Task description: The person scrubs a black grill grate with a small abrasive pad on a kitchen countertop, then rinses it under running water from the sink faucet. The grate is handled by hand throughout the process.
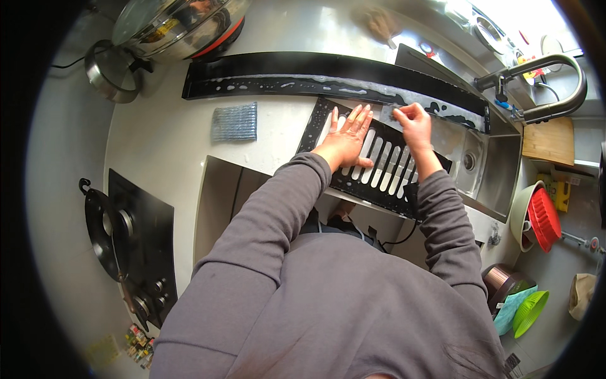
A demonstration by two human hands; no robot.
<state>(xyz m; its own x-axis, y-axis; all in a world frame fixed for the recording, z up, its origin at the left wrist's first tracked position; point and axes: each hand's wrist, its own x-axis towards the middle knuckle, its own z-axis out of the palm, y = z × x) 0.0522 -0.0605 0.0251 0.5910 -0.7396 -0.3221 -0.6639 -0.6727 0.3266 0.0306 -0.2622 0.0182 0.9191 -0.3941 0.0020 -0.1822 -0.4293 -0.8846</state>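
Observation:
My left hand (346, 142) lies with fingers spread and extended on a black slotted panel (396, 197), which is wet with drops and lather and rests at the counter's front edge. My right hand (413, 126) is closed, fingertips pinched over the panel's upper right part beside the sink; what is between them is too small to make out. Behind both hands a long black trough-like piece (252, 63) lies crosswise, streaked with white foam. A grey-blue ribbed cloth (234, 121) lies on the counter to the left.
A steel sink (505, 174) with a tall faucet (562, 60) is at right, beside red (544, 211) and green (530, 312) containers. A cooktop (154, 227) with a black pan (101, 246) is at left. A steel pot (164, 41) and lid (110, 82) stand at back left.

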